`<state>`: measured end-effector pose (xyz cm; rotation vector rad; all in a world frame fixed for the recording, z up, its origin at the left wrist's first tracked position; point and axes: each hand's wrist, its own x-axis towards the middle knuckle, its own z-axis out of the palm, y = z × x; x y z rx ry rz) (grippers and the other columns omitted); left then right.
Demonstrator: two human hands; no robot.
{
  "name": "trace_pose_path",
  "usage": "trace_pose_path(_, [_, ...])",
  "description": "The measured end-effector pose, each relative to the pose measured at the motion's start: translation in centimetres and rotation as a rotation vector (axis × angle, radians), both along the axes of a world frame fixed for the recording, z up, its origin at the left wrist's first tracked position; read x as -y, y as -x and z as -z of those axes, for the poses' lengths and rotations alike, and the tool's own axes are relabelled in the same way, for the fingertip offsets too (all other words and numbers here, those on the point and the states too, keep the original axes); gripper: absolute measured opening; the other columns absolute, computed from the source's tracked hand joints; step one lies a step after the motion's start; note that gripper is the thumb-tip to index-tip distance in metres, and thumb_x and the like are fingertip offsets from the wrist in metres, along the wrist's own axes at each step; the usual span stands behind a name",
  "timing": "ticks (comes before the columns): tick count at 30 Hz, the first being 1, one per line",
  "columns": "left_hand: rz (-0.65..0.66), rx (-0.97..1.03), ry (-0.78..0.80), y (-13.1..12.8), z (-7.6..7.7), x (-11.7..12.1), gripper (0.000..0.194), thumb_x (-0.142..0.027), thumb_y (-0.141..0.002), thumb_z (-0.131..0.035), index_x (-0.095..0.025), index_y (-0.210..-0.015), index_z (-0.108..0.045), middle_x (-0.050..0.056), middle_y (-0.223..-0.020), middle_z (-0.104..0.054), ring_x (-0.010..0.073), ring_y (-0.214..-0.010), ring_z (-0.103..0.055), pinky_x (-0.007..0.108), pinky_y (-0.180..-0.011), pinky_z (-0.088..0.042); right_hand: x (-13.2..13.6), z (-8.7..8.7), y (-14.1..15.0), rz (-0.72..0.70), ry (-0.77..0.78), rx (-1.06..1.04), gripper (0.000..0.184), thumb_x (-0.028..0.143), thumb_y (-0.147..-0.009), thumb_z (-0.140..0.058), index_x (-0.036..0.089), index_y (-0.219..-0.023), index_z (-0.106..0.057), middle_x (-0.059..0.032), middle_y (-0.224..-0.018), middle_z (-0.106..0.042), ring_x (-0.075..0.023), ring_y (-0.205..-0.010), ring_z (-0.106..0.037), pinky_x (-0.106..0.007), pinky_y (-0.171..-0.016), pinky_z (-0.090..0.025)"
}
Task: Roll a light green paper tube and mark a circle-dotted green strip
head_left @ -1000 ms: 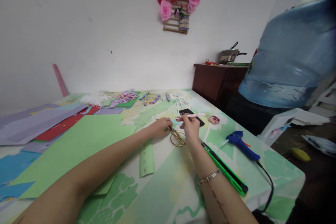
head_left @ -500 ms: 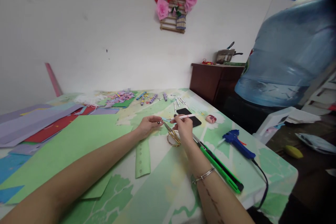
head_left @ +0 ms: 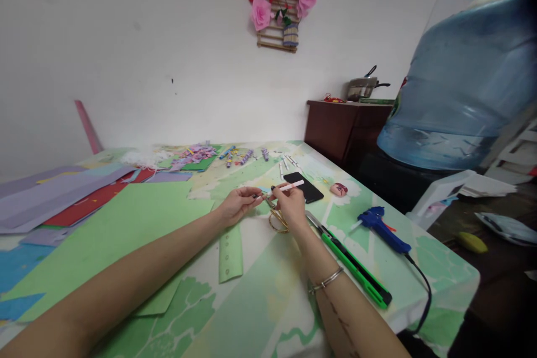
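My left hand (head_left: 238, 205) is closed in a pinch, its fingertips on something too small to make out. Almost meeting it, my right hand (head_left: 292, 205) is closed around a slim white stick (head_left: 296, 184) that points to the right. A small light-blue paper piece (head_left: 264, 188) shows just behind the fingertips. Gold-handled scissors (head_left: 277, 222) lie below, their blades partly covered by my fingers. A pale green strip (head_left: 230, 257) with a row of small circles lies near my left wrist. Behind my right hand is a black phone-like slab (head_left: 312, 190).
A green utility knife (head_left: 356, 268) and a blue glue gun (head_left: 384, 229) with a cord lie at right. Green paper sheets (head_left: 126, 224) cover the left side. Paper scraps (head_left: 195, 155) and several small rolls lie at the back. A large water bottle (head_left: 457, 84) stands right.
My right hand's white stick has tilted and its tip has shifted left. My fingertips have come closer together, covering more of the scissors' blades. The view has shifted slightly.
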<state>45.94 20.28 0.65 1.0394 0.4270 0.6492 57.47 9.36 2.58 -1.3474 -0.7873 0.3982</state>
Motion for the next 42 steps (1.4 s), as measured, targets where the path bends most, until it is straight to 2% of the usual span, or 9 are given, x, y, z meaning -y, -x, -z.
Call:
trace_pose_path(5, [0.01,0.002,0.002,-0.1,0.0,-0.2,0.023,0.008,-0.073,-0.051,-0.008,-0.079,-0.066,0.008,-0.083,-0.068,0.0139,-0.08,-0.067,0.021,-0.08,-0.054,0.1,0.0,0.1,0.009,0.055,0.099,0.02,0.032,-0.069,-0.056,0.014,-0.069,-0.064,-0.0019,-0.056,-0.064,-0.0094,-0.04,-0.05,-0.019,-0.04,-0.041])
trace_pose_path(11, [0.041,0.012,0.012,-0.1,-1.3,0.8,0.015,0.003,-0.075,-0.055,-0.008,-0.078,-0.066,0.011,-0.086,-0.069,0.0179,-0.085,-0.066,0.03,-0.084,-0.053,0.1,0.1,0.1,-0.021,0.072,0.129,0.023,0.034,-0.067,-0.06,0.014,-0.073,-0.068,-0.0025,-0.058,-0.065,-0.0117,-0.046,-0.054,-0.019,-0.043,-0.043])
trace_pose_path(15, [0.012,-0.035,0.071,-0.5,-1.7,0.9,0.014,-0.006,-0.081,-0.053,-0.008,-0.074,-0.064,0.011,-0.082,-0.068,0.0156,-0.079,-0.065,0.028,-0.077,-0.054,0.1,0.3,0.3,-0.04,0.088,0.214,0.019,0.03,-0.069,-0.059,0.015,-0.074,-0.069,-0.001,-0.056,-0.064,-0.0118,-0.047,-0.055,-0.02,-0.047,-0.043])
trace_pose_path(20, [-0.022,-0.184,0.126,-1.5,-1.6,0.5,0.034,-0.022,-0.09,-0.04,-0.008,-0.068,-0.062,0.009,-0.063,-0.063,0.0112,-0.051,-0.057,0.019,-0.045,-0.046,0.1,0.5,1.2,-0.152,0.113,0.533,0.016,0.022,-0.071,-0.056,0.018,-0.077,-0.07,-0.0011,-0.064,-0.068,-0.0142,-0.058,-0.06,-0.021,-0.054,-0.044])
trace_pose_path(25, [0.014,-0.221,0.162,-1.6,-3.2,1.7,0.049,-0.04,-0.091,-0.033,-0.008,-0.067,-0.061,0.008,-0.056,-0.059,0.0133,-0.047,-0.055,0.021,-0.043,-0.042,0.1,0.3,2.1,-0.178,0.04,0.639,0.018,0.02,-0.077,-0.052,0.019,-0.079,-0.07,-0.0035,-0.08,-0.071,-0.015,-0.068,-0.063,-0.022,-0.061,-0.045])
trace_pose_path(31, [0.031,-0.203,0.147,-1.1,-5.1,3.2,0.06,-0.051,-0.086,-0.027,-0.009,-0.06,-0.061,0.009,-0.05,-0.057,0.0151,-0.043,-0.052,0.023,-0.041,-0.038,0.1,0.4,2.5,-0.056,0.072,0.663,0.021,0.028,-0.08,-0.053,0.015,-0.075,-0.069,-0.0045,-0.063,-0.067,-0.014,-0.054,-0.058,-0.022,-0.053,-0.039])
trace_pose_path(38, [-0.067,-0.172,0.16,-2.1,-3.5,4.1,0.045,-0.046,-0.08,-0.042,-0.017,-0.046,-0.046,-0.002,-0.036,-0.04,0.0077,-0.03,-0.034,0.021,-0.034,-0.025,-0.1,0.6,2.8,-0.026,0.035,0.622,0.02,0.024,-0.081,-0.05,0.017,-0.065,-0.061,-0.002,-0.062,-0.063,-0.0122,-0.056,-0.053,-0.021,-0.055,-0.035])
trace_pose_path(40, [-0.06,-0.158,0.161,-2.4,-3.2,4.3,0.037,-0.043,-0.079,-0.048,-0.017,-0.052,-0.049,-0.004,-0.038,-0.041,0.0077,-0.032,-0.037,0.02,-0.037,-0.029,-0.3,0.6,2.6,-0.004,0.082,0.572,0.026,0.026,-0.083,-0.047,0.018,-0.06,-0.056,-0.0006,-0.056,-0.059,-0.0121,-0.054,-0.05,-0.021,-0.054,-0.034])
trace_pose_path(42, [0.014,-0.152,0.15,-2.4,-3.4,4.3,0.031,-0.043,-0.077,-0.053,-0.017,-0.061,-0.054,-0.004,-0.045,-0.048,0.0097,-0.04,-0.045,0.021,-0.044,-0.036,-0.5,0.7,2.2,0.035,0.13,0.513,0.028,0.029,-0.084,-0.043,0.018,-0.061,-0.053,0.0001,-0.056,-0.058,-0.0124,-0.054,-0.05,-0.021,-0.053,-0.033])
